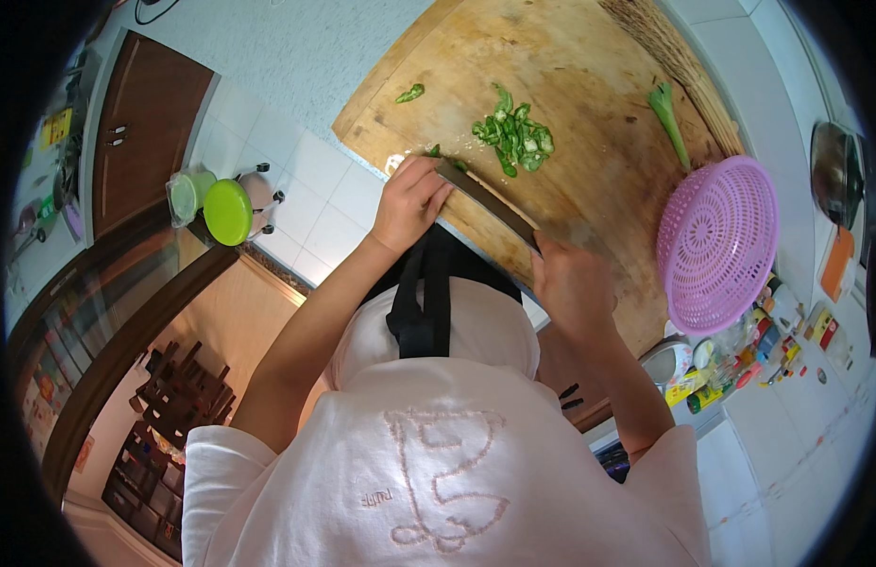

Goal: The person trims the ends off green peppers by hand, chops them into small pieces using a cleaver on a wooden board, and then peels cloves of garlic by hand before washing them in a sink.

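My right hand grips the handle of a kitchen knife, whose dark blade slants up and left across the near part of the wooden cutting board. Close to the blade's far end, the fingers of my left hand are bent down on a green pepper piece. Most of that piece is hidden by the fingers and the blade. Beyond the knife lies a loose heap of cut green pepper. Apart from it, toward the board's left edge, rests a small pepper end.
A scallion stalk lies on the right of the board, near a pink plastic colander and a bundle of dry stalks. Bottles and packets crowd the right counter. A green stool stands on the floor at left.
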A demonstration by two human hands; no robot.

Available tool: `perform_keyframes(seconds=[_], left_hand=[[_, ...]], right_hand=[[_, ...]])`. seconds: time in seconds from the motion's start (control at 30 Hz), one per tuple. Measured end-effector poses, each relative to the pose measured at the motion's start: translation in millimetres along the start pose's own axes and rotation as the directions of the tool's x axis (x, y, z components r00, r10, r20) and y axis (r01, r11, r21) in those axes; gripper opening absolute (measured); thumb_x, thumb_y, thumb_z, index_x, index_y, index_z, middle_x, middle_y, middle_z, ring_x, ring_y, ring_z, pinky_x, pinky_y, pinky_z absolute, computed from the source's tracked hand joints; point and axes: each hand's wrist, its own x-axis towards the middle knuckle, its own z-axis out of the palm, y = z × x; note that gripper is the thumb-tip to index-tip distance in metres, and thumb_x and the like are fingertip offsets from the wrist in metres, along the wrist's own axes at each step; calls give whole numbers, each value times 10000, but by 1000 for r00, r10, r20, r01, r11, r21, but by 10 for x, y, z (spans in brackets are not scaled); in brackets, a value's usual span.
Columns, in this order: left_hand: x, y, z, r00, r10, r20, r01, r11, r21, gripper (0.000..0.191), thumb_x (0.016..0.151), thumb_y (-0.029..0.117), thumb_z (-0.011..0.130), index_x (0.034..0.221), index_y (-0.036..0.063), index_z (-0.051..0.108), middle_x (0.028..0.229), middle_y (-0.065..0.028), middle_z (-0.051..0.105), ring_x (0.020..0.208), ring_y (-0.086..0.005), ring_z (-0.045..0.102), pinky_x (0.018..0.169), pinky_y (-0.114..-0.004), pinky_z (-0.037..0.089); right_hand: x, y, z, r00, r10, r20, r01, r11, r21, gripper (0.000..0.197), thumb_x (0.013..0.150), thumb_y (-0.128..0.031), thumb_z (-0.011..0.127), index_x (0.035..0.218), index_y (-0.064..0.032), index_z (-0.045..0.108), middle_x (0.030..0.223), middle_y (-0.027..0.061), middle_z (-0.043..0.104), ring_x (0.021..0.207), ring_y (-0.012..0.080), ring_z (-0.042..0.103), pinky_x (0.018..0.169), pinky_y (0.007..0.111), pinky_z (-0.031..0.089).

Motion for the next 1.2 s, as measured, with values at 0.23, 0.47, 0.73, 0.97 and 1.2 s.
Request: perform_keyframes(seconds=[0.23,0.47,0.73,0.97,1.2], left_hand=[[-8,8,5,1000,7,13,-7,1000,-16,172,728,-40,762,872,10,683,920,-108,645,859,-297,624,744,-367,522],[-19,-38,52,989,127,-75,-129,991,-26,163,725,-37,754,870,6,690,937,-101,657,842,-270,639,725,-350,531],[-73,-50,25,987,135,-86,-138,990,-23,174,703,-61,764,843,-11,672,911,-107,646,846,-282,643,727,-362,537],[-119,-87,27,985,148,-90,-151,988,-27,182,707,-49,783,850,-2,680,909,-108,655,866,-291,649,759,-370,532],[-152,-88,-77,988,146,-45,-144,989,40,204,705,-8,818,860,20,688,927,-107,676,903,-291,651,804,-376,515]], right_hand=[[229,42,85,995,71,69,-68,997,-42,203,885,-216,635,808,-29,649,696,185,648,635,386,641,581,478,523],[227,377,100,997,66,46,-73,985,154,270,915,-255,627,813,-10,681,683,219,626,652,414,619,592,498,492],[35,207,-119,999,-9,48,6,997,71,180,906,-225,626,933,-64,702,760,158,669,691,363,650,619,458,512],[27,208,-123,999,5,51,-10,994,110,180,907,-224,622,956,-72,706,765,148,674,692,358,654,631,448,518],[9,172,-104,999,-21,41,15,991,130,198,908,-228,615,985,-73,711,752,141,671,706,350,657,644,456,519]])
